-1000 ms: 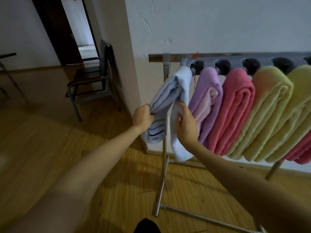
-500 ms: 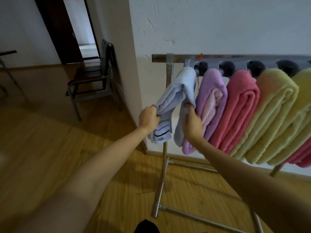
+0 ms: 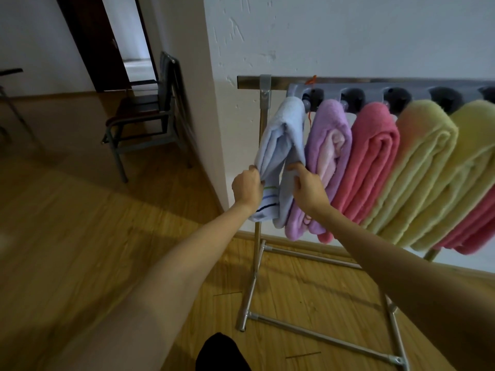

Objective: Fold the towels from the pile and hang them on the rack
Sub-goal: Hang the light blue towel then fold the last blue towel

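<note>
A light blue towel [image 3: 281,140] with striped ends hangs folded over the leftmost peg of the metal rack [image 3: 263,84]. My left hand [image 3: 247,187] grips its left hanging half near the stripes. My right hand [image 3: 308,184] pinches the right half lower down. To the right hang a purple towel [image 3: 330,145], a pink towel [image 3: 375,156] and two yellow towels [image 3: 426,167], each folded over its own peg. The pile is out of view.
The rack stands against a white wall [image 3: 348,36] on a wooden floor [image 3: 80,236], its legs [image 3: 321,336] spreading toward me. A dark chair [image 3: 144,121] sits at the wall corner to the left, near an open doorway [image 3: 128,36].
Both hands slid down the blue towel's two hanging halves, and the towel now drapes straighter and lower over its peg. The view has shifted slightly to the left.
</note>
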A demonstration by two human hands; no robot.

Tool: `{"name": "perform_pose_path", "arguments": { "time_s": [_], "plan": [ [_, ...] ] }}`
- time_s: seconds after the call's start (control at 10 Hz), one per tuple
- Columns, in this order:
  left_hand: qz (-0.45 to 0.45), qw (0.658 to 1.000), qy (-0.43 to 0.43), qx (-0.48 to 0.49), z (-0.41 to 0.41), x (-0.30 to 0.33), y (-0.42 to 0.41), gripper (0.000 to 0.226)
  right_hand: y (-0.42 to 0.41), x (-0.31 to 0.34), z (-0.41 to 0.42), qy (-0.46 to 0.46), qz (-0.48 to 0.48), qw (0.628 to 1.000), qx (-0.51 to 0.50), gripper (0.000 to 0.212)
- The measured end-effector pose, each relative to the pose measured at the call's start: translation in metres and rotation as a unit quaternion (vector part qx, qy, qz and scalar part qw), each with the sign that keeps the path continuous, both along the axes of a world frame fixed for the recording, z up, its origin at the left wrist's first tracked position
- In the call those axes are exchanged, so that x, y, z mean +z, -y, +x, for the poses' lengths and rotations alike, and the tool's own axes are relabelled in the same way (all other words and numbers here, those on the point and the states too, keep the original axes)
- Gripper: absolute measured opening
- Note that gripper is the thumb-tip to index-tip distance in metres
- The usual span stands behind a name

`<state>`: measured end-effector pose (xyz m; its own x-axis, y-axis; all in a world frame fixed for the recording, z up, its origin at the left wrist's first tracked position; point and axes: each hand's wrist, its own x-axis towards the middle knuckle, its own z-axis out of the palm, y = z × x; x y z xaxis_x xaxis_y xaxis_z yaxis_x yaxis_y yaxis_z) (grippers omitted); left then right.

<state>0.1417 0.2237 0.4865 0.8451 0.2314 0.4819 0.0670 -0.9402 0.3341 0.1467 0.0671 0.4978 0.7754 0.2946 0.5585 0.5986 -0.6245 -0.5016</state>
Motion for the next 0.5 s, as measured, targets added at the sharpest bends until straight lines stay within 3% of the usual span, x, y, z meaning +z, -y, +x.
{"name": "perform_pose_path", "arguments": {
  "time_s": [0.1,0.2,0.3,0.4,0.5],
  "plan": [
    [-0.039,0.998,-0.016,-0.044,-0.005,-0.002,0.005,0.026,0.001,0.004,-0.001,-0.012,-0.02,1.0,0.012,0.028],
    [-0.141,0.976,-0.113,-0.12,-0.005,-0.005,0.007,0.024,0.004,0.006,-0.002,-0.034,-0.043,0.998,0.034,0.025],
    [-0.181,0.939,-0.233,-0.177,-0.01,-0.001,0.01,0.024,0.011,0.013,-0.008,-0.084,-0.082,0.992,0.048,0.034],
    [-0.158,0.913,-0.306,-0.218,-0.022,0.005,0.016,0.037,0.024,0.013,-0.014,-0.121,-0.116,0.984,0.06,0.043],
    [-0.152,0.893,-0.356,-0.23,-0.029,-0.002,0.016,0.04,0.043,0.016,-0.033,-0.13,-0.144,0.978,0.074,0.038]
  ]
}}
